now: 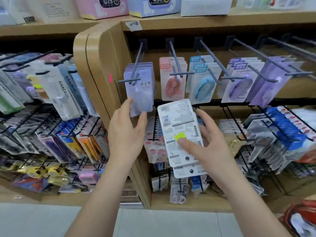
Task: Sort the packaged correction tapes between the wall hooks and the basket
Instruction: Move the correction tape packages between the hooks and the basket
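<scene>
Two bare forearms reach up from the bottom edge. The right hand (210, 141) grips a small stack of packs (179, 120), thumb pressed across the printed back just under a yellow sticker (179, 136), fingers curled behind. At least two cards show, the lower one slipped down a little. They are held with their backs toward the camera, just below the row of hooks. The left hand (125, 129) is released, fingers straight, its tips touching the lower edge of the lilac packs (139, 93) that hang on the leftmost hook (136, 65), as if steadying or lifting them.

Along the same row, pink packs (172, 82), blue packs (202, 86) and purple packs (239, 84) each hang on their own hook, several deep, with another purple bunch further right. Whether these were hung as part of the sort or were there as stock, I cannot tell. The basket (293, 212) shows only as an orange rim low in the bottom right corner, well apart from the hands. Something white lies in it, too blurred to name.

I judge the sort to be midway. The stack in hand has yet to go anywhere, and with its fronts hidden I cannot say whether it belongs with the lilac ones or in the basket. How much the basket holds is not visible.
</scene>
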A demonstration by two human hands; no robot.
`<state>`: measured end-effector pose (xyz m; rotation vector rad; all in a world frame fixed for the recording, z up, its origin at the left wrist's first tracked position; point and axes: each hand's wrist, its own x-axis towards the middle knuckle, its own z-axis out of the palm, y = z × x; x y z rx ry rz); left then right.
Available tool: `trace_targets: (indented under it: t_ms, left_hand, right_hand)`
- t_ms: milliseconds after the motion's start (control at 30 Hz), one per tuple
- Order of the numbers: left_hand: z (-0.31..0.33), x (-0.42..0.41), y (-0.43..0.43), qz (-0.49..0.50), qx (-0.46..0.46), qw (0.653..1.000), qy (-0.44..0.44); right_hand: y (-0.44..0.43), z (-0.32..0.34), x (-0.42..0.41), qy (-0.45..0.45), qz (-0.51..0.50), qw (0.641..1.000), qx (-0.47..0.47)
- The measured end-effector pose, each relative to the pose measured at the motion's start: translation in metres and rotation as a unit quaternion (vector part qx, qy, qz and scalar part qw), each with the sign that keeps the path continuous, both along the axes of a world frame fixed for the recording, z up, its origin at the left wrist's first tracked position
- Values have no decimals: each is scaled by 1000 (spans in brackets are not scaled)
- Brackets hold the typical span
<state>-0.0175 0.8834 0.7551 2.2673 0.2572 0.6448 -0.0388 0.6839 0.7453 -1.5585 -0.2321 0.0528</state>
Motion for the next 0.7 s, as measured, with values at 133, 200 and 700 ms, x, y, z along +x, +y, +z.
trace_targets:
  t_ms: [133,200,700]
  left_hand:
    - [8,-36,-27,-182,-326,921,108]
    - [10,-45,-33,-248,-396,877,110]
    - [-4,-29,-25,-391,-203,885,-152]
  right_hand:
    - [-1,2,-14,-38,13,999,-23]
    - [0,2,-18,-37,24,999,-18]
    - [-23,-23,12,164,-55,977,123]
